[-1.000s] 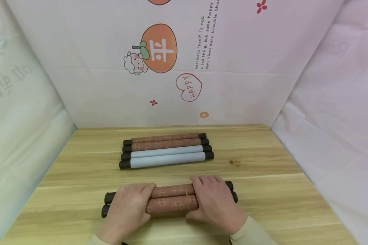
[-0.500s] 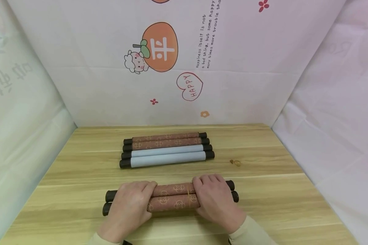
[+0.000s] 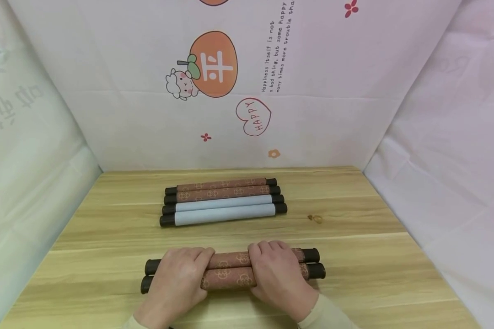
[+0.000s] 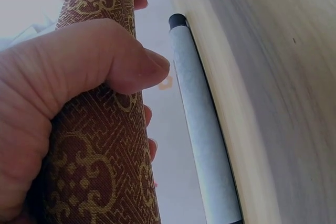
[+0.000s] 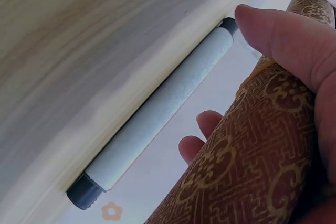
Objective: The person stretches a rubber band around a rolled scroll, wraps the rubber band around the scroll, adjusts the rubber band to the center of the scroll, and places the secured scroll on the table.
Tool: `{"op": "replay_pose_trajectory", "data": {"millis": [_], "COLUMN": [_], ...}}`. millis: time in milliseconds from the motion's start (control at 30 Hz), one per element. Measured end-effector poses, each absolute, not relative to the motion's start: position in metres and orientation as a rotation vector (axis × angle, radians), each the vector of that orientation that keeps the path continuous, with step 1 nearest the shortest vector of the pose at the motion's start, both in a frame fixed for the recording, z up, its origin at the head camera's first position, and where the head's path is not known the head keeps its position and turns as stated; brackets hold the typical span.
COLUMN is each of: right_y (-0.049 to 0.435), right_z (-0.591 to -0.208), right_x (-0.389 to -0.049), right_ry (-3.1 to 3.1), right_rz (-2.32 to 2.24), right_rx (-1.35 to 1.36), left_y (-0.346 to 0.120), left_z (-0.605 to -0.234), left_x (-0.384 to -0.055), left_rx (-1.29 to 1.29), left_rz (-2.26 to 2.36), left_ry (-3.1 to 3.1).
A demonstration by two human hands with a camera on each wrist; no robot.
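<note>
Presently, compared with half a second earlier, the right hand [image 3: 277,278] sits further inward along the paired brown scrolls [image 3: 228,275], baring more of their right ends; the pair lies slightly further right. Left hand [image 3: 177,278] and right hand both have fingers clamped round the pair, at the near part of the table [image 3: 366,269]. The right hand obscures the yellow band [image 5: 257,72] from the head view. Beyond, two pale blue scrolls [image 3: 226,214] and two brown ones [image 3: 230,192] lie side by side, with a loose band [image 3: 318,219] to their right.

We find passable tabletop [image 3: 238,235] between the held rolls [image 3: 230,274] and the row of four rolls [image 3: 224,202], which obstructs the middle; a small loop [image 3: 318,219] lies rightward.
</note>
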State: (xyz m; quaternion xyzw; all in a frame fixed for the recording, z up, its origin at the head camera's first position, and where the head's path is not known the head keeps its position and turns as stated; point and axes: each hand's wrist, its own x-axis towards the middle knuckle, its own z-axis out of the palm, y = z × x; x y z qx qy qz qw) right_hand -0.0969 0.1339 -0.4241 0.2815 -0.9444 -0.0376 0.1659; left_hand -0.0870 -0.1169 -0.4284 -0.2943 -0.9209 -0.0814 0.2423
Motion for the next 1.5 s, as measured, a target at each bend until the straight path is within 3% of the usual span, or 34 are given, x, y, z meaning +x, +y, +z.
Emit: {"op": "replay_pose_trajectory", "data": {"millis": [1100,1500], "right_y": [0.110,0.135], "right_z": [-0.429,-0.410], "right_x": [-0.089,-0.096], "right_ry": [-2.684,-2.819], "right_rz": [-0.104,0.005], "right_rx": [0.794,0.832], "left_y": [-0.106,-0.112], "left_z": [-0.437,-0.430], "left_x": [-0.085,-0.088], "left_rx": [-0.812,-0.791], "left_rz": [-0.233,-0.213], "left_ry": [-2.484,-2.522]}}
